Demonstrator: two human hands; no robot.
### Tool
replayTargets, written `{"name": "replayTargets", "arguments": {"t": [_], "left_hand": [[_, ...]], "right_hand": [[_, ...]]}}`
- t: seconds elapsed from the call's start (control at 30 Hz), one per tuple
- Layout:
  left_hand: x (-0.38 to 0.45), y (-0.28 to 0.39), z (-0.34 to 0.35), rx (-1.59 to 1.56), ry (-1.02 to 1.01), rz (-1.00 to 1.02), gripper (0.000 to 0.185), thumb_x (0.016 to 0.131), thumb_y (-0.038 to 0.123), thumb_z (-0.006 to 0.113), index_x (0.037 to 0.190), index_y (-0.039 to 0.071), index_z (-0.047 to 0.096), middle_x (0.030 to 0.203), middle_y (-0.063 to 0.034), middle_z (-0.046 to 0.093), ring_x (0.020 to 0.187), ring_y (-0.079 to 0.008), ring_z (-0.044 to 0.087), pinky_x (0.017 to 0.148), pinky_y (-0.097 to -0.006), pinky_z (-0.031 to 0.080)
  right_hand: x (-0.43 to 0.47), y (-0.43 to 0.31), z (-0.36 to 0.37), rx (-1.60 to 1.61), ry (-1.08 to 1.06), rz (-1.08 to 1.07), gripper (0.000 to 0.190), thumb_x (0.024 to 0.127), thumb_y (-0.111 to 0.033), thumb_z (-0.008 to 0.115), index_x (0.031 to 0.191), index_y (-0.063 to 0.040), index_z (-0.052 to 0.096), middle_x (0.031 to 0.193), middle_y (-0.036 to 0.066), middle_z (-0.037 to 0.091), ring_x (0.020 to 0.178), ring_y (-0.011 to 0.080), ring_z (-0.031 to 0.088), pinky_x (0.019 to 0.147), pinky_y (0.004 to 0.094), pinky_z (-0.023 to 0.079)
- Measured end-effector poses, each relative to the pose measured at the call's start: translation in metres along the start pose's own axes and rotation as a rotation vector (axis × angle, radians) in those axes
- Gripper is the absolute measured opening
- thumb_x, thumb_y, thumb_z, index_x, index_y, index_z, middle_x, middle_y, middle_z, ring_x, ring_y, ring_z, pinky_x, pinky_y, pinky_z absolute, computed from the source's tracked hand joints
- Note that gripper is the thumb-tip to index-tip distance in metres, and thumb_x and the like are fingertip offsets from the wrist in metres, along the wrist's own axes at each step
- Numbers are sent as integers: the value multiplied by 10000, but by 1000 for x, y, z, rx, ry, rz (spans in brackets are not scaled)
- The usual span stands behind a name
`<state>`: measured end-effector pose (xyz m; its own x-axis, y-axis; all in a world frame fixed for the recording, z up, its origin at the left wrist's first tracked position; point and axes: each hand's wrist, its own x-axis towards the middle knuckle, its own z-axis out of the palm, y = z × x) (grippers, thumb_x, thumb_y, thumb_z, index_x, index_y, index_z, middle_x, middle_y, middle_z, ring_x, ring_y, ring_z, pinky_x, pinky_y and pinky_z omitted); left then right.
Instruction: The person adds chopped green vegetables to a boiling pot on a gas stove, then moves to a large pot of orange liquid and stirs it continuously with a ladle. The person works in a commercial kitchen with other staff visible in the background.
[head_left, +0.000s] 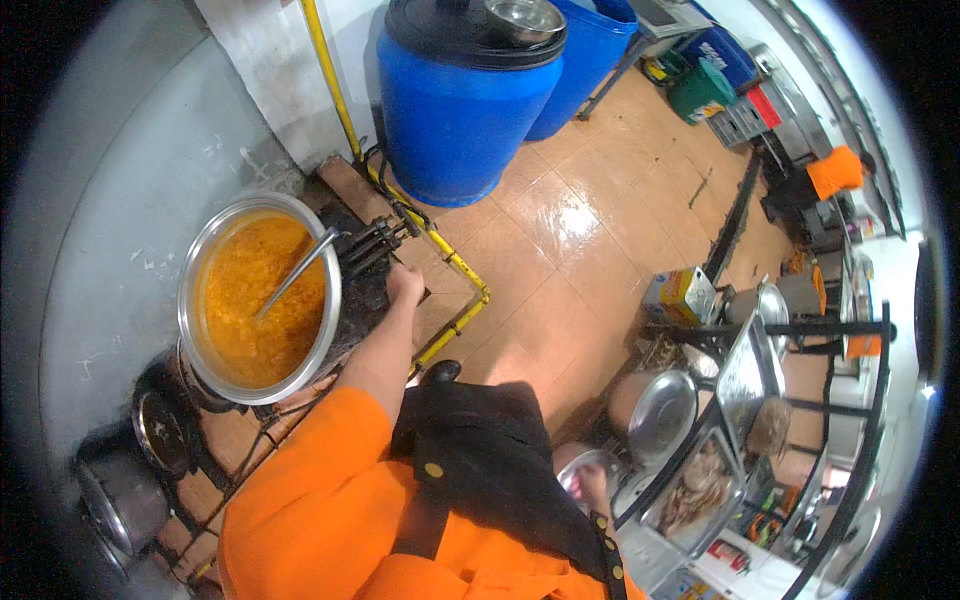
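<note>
A wide metal pot (335, 315) holds orange, oily-looking stew, and a metal ladle (300, 271) leans in it. My left hand (406, 285) is at the dark edge of the stove, right of the pot and just below the burner fittings (381, 238). Its fingers are partly hidden, so its grip is unclear. Low on the right, beside my black apron, my right hand (590, 484) is at a round metal bowl (564, 459). Something pinkish shows by its fingers; the blur hides whether they hold the bowl or anything in it.
A yellow gas pipe (466, 279) bends around the stove's floor side. Blue barrels (465, 112) stand beyond it. On the right, a black metal rack (675, 457) stands beside metal trays (739, 487) of food and large pots (664, 416). A person in orange (834, 174) is farther off.
</note>
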<state>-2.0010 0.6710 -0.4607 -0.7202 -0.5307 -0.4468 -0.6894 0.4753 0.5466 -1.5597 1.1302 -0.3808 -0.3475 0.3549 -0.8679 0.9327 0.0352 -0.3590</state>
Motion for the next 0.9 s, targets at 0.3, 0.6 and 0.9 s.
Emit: {"name": "replayTargets", "arguments": {"t": [0.3, 0.6, 0.9], "left_hand": [[111, 35, 54, 136, 33, -274, 439, 883, 339, 555, 1027, -64, 655, 1064, -277, 651, 1029, -385, 634, 880, -450, 508], [127, 31, 84, -794, 207, -854, 417, 913, 371, 499, 896, -3, 682, 916, -236, 698, 830, -349, 701, 636, -457, 536], [139, 74, 14, 354, 105, -335, 420, 934, 355, 479, 1017, -20, 646, 1085, -257, 651, 1036, -373, 641, 877, -458, 522]], "right_hand": [[100, -113, -117, -220, -55, 12, 130, 886, -167, 601, 896, -38, 613, 639, 64, 598, 479, 186, 575, 406, 324, 460], [250, -384, -276, -115, -103, -165, 150, 917, -187, 629, 959, -58, 566, 693, 67, 611, 471, 175, 580, 368, 308, 459], [333, -586, -208, -202, -191, -101, 277, 915, -388, 508, 953, -131, 604, 735, 64, 589, 529, 211, 556, 426, 335, 446]]}}
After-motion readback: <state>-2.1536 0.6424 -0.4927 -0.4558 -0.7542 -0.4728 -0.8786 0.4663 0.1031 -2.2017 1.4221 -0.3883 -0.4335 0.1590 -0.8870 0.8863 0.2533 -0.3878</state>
